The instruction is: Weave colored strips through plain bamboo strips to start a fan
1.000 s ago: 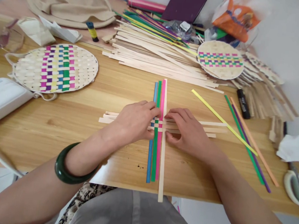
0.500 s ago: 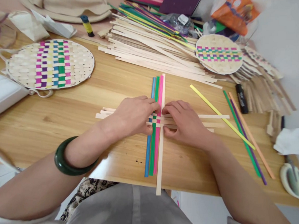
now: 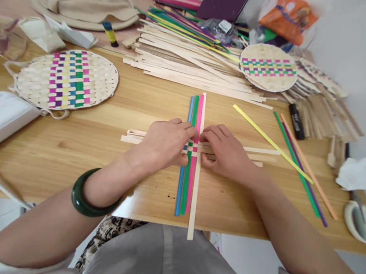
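Observation:
A small weave of flat strips lies before me. Blue (image 3: 180,187), green (image 3: 185,187) and pink (image 3: 191,183) strips run lengthwise beside a plain pale strip (image 3: 194,200). Several pale crosswise strips (image 3: 260,150) pass over and under them. My left hand (image 3: 166,142) grips the weave from the left, its thumb below and fingers above the crossing, partly covering the blue strip. From the other side, my right hand (image 3: 224,150) has curled fingers and thumb against the plain lengthwise strip and over the crosswise strips. Part of the crossing shows between the hands.
Yellow (image 3: 264,134), green, purple and orange strips lie loose at right, near a black marker (image 3: 296,122) and scissors (image 3: 360,220). Behind are a pile of pale strips (image 3: 176,57) and a round woven piece (image 3: 268,68). An oval woven piece (image 3: 102,79) lies left.
The lengthwise strips have tilted slightly, their far ends shifting right and near ends left. Both hands keep their places at the crossing; the whole view has shifted a little.

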### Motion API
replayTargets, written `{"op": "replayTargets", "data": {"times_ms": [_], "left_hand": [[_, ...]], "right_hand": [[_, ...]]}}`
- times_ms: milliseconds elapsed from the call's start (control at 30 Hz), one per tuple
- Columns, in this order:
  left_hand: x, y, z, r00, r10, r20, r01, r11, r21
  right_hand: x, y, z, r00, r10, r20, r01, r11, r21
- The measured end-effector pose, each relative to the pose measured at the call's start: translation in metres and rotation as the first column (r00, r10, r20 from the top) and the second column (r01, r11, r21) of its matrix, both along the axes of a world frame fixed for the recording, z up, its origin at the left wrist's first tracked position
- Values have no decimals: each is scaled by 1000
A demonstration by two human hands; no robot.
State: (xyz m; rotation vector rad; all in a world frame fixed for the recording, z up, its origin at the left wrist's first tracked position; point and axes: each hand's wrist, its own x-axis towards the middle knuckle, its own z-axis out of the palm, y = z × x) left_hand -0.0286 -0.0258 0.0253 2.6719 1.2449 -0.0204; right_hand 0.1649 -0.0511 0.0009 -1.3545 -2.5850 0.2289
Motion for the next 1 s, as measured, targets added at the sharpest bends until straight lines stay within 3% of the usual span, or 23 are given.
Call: {"op": "replayTargets", "data": {"times_ms": [200,333,467,800,900,1000], "left_hand": [[-12,8,-4,992,-42,120,52,995,-85],[-24,15,-1,949,-27,314,88,979,-184],[-29,18,1,890,58,452,7,990,-140],[-31,25,-8,850,177,497,-142,984,-107],[-31,27,-11,841,178,512,-150,984,-96],[-31,28,-16,839,151,523,-119,988,-94]], "right_hand": [[8,-8,4,995,-6,-95,5,1000,-16],[17,-8,11,998,-4,-68,2,1000,-26],[25,-4,12,999,21,-28,-21,999,-26],[27,-2,10,996,-8,-88,7,1000,-10],[41,5,10,979,-123,-163,141,984,104],[64,14,10,909,-382,-169,412,887,210]]}}
